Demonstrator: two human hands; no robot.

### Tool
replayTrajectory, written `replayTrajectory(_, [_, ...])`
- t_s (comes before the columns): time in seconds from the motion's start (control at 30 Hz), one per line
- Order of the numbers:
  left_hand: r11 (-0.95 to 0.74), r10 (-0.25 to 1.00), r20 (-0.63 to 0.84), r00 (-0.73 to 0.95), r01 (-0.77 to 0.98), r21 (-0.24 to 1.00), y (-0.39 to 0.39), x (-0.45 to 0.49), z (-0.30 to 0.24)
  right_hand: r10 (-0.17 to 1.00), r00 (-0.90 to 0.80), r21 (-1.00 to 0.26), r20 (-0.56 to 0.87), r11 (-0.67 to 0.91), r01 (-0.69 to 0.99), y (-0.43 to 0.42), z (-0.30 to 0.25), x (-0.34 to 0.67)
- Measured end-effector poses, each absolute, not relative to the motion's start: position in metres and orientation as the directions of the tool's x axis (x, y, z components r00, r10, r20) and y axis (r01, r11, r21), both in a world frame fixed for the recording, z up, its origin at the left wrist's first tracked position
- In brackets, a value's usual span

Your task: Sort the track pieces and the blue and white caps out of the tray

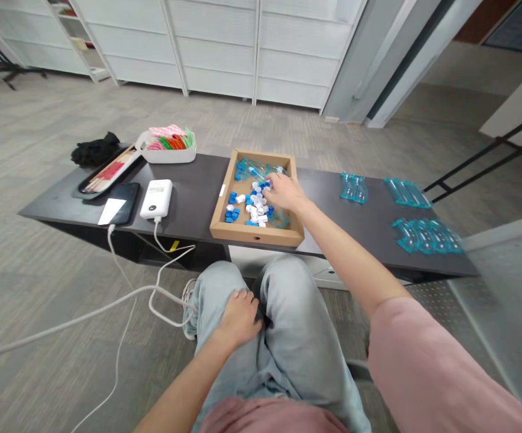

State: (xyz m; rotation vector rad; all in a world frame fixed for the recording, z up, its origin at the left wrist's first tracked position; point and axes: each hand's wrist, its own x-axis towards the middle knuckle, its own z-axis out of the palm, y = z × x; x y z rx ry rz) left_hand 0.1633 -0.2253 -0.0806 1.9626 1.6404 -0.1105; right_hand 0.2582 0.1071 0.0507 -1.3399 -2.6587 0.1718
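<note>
My right hand reaches into a shallow cardboard box on the dark table. Its thumb and forefinger point down, apart, over small white and blue plastic caps; I make out nothing held between them. Just beyond the fingertips lie clear and blue plastic pieces, partly hidden by the hand. More blue caps lie loose at the box's left side. My left hand rests on my thigh, its fingers lying flat on the jeans.
On the table's right lie rows of clear blue plastic pieces, with another group nearer the box. To the left are a white power bank, a phone, a black tray, a white basket and black cloth. White cables hang down.
</note>
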Motion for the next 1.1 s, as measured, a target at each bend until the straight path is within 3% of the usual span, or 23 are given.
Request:
replayTrajectory(0.1, [-0.074, 0.865, -0.433, 0.253, 0.918, 0.389, -0.225, 0.164, -0.082, 0.878, -0.475, -0.188, 0.066, 0.478, 0.858, 0.135, 0.038, 0.230])
replayTrajectory(0.23, [-0.073, 0.849, -0.451, 0.275, 0.907, 0.416, -0.224, 0.166, -0.085, 0.894, -0.444, -0.198, 0.053, 0.445, 0.873, 0.150, 0.027, 0.212])
replayTrajectory(0.37, [-0.069, 0.848, -0.449, 0.283, 0.897, 0.436, -0.223, 0.167, -0.088, 0.883, -0.446, -0.252, 0.143, 0.469, 0.847, 0.150, 0.026, 0.213])
replayTrajectory(0.57, [-0.051, 0.832, -0.475, 0.288, 0.892, 0.450, -0.221, 0.169, -0.086, 0.855, -0.443, -0.493, 0.269, 0.517, 0.699, 0.157, 0.036, 0.227])
replayTrajectory(0.8, [-0.074, 0.838, -0.485, 0.248, 0.934, 0.351, -0.226, 0.166, -0.083, 0.804, -0.319, -0.483, 0.502, 0.567, 0.667, 0.154, 0.042, 0.365])
replayTrajectory(0.93, [-0.132, 0.853, -0.458, 0.251, 0.952, 0.276, -0.229, 0.164, -0.095, 0.863, -0.108, -0.469, 0.494, 0.369, 0.802, 0.150, 0.041, 0.489])
replayTrajectory(1.1, [-0.195, 0.856, -0.447, 0.259, 0.963, 0.186, -0.228, 0.165, -0.137, 0.935, 0.159, -0.355, 0.317, -0.039, 0.934, 0.147, 0.042, 0.591])
